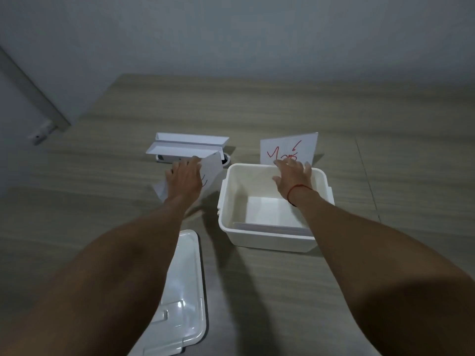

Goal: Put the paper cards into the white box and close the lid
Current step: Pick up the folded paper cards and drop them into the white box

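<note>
The white box (267, 242) stands open on the table, right of centre, with a flat sheet of paper lying on its bottom. My right hand (293, 177) is above the box's far rim and holds a white paper card (289, 147) with red writing, upright behind the box. Left of the box, my left hand (183, 177) grips another white card (210, 173), tilted just above the table. The white lid (183, 291) lies flat near the front edge, partly under my left forearm.
A white stepped card holder (189, 147) sits behind my left hand, with a small dark round object (225, 159) beside it. The grey wall rises beyond the wooden table's far edge. A pale bar (30, 91) slants at the far left.
</note>
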### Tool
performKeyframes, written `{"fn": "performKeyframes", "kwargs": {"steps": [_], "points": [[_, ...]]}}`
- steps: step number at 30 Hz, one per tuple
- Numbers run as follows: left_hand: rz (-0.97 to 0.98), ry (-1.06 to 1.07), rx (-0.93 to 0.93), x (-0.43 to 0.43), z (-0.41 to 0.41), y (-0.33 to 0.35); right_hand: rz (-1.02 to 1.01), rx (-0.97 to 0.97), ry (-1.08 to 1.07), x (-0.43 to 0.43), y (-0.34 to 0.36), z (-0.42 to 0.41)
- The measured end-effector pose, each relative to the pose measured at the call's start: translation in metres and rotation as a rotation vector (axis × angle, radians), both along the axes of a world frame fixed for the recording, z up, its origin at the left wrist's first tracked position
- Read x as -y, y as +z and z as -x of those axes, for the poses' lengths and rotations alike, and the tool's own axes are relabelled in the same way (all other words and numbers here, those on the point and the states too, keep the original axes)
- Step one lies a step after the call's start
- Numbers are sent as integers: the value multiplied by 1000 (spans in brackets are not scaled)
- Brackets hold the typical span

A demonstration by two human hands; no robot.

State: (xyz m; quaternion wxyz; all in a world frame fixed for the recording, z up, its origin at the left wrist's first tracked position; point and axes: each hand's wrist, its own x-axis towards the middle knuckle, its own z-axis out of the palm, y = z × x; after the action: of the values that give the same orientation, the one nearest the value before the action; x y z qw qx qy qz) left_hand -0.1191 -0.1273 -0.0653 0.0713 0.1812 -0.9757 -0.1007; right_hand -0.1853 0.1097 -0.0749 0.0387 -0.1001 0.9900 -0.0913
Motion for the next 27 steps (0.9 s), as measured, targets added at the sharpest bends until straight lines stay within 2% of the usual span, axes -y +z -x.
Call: {"fn": "performKeyframes", "kwargs": {"steps": [4, 8, 14, 21, 27], "points": [[66, -40, -141, -7, 3, 48, -8, 75, -220, -24, 24, -25], [27, -127, -283, -37, 5, 86, 120, 217, -429, -44, 40, -55], [-6, -355, -343, -102, -6, 97, 178, 358, -475, -66, 44, -95], [4, -566, -149, -141, -37, 50, 264, 278, -540, -73, 44, -114], [27, -652, 277, -135, -65, 15, 360, 259, -635, -72, 40, -120]]}}
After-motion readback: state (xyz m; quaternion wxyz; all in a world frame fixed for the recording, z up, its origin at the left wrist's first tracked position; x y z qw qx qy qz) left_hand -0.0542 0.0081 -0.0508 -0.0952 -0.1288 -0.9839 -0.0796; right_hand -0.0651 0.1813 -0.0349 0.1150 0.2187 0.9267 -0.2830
